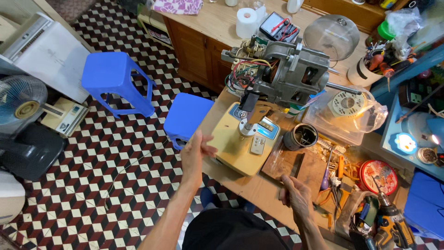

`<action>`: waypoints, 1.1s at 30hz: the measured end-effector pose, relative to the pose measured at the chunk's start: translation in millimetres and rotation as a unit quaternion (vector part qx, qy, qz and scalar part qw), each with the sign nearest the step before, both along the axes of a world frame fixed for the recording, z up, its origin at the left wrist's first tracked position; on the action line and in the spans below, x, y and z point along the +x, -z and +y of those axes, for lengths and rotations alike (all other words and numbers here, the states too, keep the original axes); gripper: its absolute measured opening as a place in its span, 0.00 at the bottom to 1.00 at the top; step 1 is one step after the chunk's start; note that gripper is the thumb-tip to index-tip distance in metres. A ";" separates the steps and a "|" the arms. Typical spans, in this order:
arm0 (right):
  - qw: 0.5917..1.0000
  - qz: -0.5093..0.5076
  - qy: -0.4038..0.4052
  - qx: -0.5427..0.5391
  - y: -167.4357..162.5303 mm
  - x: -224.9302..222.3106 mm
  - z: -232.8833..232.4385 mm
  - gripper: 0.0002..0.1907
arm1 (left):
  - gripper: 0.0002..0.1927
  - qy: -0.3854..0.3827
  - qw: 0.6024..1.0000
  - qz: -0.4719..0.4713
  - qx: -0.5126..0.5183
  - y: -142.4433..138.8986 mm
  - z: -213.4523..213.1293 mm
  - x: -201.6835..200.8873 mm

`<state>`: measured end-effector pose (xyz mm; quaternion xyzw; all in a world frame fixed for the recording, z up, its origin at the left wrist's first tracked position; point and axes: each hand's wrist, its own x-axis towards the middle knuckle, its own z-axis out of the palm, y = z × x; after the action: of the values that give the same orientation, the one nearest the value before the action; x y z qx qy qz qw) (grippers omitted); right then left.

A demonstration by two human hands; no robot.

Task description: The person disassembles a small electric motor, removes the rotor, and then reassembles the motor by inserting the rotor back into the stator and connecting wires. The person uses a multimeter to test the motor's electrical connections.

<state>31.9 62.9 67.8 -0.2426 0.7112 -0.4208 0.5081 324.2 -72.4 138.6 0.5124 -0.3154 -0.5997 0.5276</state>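
Your right hand (296, 196) rests nearest you on the bench edge, fingers loosely curled and holding nothing, just short of a flat wooden block (303, 167). Your left hand (196, 153) hangs open in the air, palm turned inward, close to the near-left corner of the fan base (240, 143) but not touching it.

Ahead of both hands stands the stripped fan: a cream base with a blue control panel (263, 125) and a small white remote (257, 144) lying on it, and on a short neck above, the bare grey motor (291, 71) with loose red and yellow wires. It looks top-heavy and rigid, the metal motor weighing far more than the plastic base; I would grip the base edges or the neck, never the wiring or the bare shaft.

Beyond your right hand sits a round dark tin (300, 136); farther right lie a red round lid (379, 177) and a clear bag (356, 115).
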 end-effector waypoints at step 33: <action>0.995 -0.068 0.065 0.013 -26.4 52.0 35.8 0.35 | 0.18 0.332 0.916 0.047 -0.222 -59.5 -65.3 -56.3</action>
<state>83.9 98.7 94.2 -0.1602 0.6946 -0.4591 0.5302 267.8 -137.7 198.1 0.2195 -0.5668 -0.6784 0.4128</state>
